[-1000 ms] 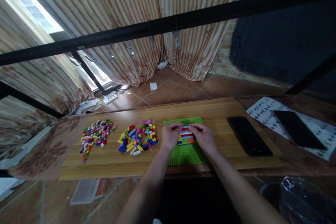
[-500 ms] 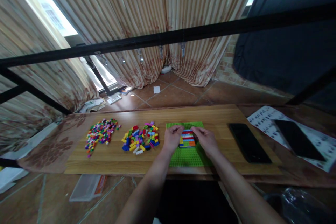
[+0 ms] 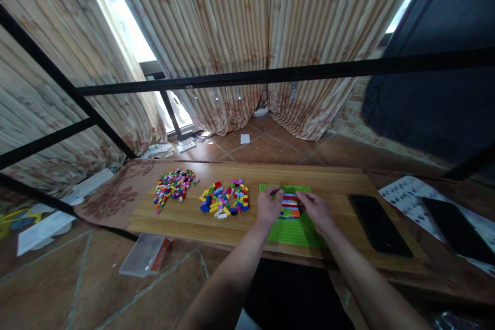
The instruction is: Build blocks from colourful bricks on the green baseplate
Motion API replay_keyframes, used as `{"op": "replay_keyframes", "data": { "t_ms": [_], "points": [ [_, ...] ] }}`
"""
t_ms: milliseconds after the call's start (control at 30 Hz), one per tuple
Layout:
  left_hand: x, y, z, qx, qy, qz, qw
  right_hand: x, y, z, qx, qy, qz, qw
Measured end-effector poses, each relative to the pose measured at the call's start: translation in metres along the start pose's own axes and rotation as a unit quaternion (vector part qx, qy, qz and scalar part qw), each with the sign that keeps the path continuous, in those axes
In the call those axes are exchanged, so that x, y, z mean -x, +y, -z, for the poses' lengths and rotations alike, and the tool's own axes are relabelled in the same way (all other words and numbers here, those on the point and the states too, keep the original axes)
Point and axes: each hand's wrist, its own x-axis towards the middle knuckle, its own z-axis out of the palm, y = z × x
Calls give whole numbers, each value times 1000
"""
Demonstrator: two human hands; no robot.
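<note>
A green studded baseplate [image 3: 296,234] lies on the wooden board, and on it sits a block of building bricks [image 3: 291,205] in red, white, blue, orange and other colours. My left hand [image 3: 269,205] is at the block's left side, thumb and fingers closed in a pinch by its upper left corner. At the upper right corner my right hand [image 3: 316,210] has its fingertips pressed together, touching or nearly touching the bricks. Anything between the fingers of either hand is too small to make out. My left hand partly covers the block's left edge.
Loose bricks [image 3: 225,199] lie left of the baseplate, with a pile of smaller pieces [image 3: 175,185] farther left. A black phone [image 3: 379,225] is on the right of the wooden board [image 3: 247,228]. Beyond it, a dark tablet [image 3: 460,229] rests on a printed sheet [image 3: 404,188].
The view has swung left, shifting everything rightward in the picture. Both hands stay at the brick block's upper corners, with their fingers still closed.
</note>
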Motion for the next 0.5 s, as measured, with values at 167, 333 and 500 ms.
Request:
{"op": "replay_keyframes", "data": {
  "t_ms": [167,333,500],
  "points": [
    [39,4,43,-50,8,-57,997,23,-11,12,-28,80,13,996],
    [83,-15,114,-83,63,-19,994,76,-15,15,45,76,47,995],
    [94,-33,179,-185,137,-23,973,137,2,-13,109,-42,138,984]
  ]
}}
